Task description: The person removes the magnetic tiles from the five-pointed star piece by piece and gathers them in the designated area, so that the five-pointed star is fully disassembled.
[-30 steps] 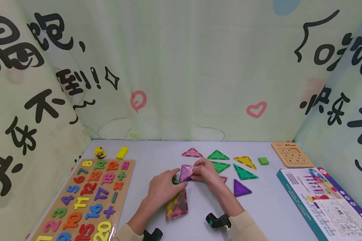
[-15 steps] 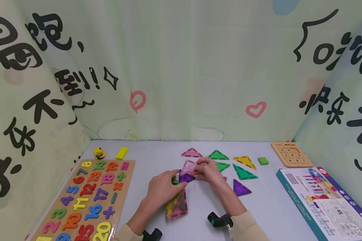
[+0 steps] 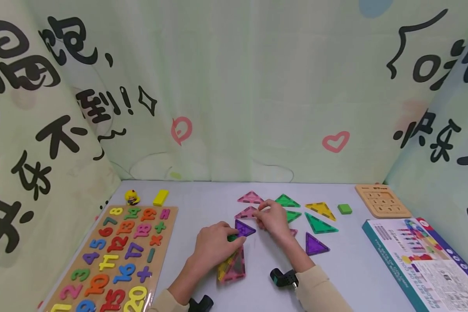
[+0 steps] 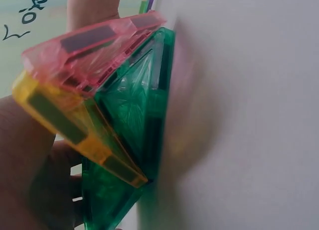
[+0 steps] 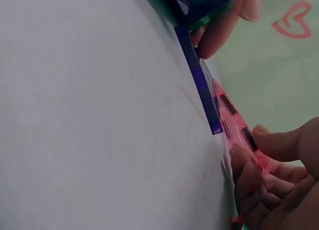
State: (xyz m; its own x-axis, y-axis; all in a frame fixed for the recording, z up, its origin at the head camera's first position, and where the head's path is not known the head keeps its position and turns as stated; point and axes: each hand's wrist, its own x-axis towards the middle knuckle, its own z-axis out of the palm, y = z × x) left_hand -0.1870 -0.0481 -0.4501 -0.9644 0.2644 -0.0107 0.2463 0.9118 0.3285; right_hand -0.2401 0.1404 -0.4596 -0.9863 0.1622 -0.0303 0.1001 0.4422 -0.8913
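Magnetic triangle tiles lie between the two hands. My left hand (image 3: pixel 218 243) grips a joined cluster of tiles; a green tile (image 4: pixel 132 98), a yellow tile (image 4: pixel 75 125) and a pink tile (image 4: pixel 99 46) meet at angles in the left wrist view. At the cluster's far end, by the left fingertips, a purple tile (image 3: pixel 245 228) extends close over the table. My right hand (image 3: pixel 273 219) pinches a see-through pink tile (image 5: pixel 238 123) at one corner between thumb and fingers. The other end of this pink tile is right by the purple tile's edge in the right wrist view.
Loose tiles lie around the right hand, among them a green tile (image 3: pixel 320 223), a yellow tile (image 3: pixel 321 210) and a purple tile (image 3: pixel 316 245). A number board (image 3: pixel 117 255) lies left. At right are a flat box (image 3: pixel 425 264) and a wooden board (image 3: pixel 382 201).
The right hand has tipped the pink tile down and away from the left hand, uncovering the purple tile. The left hand keeps its grip on the cluster.
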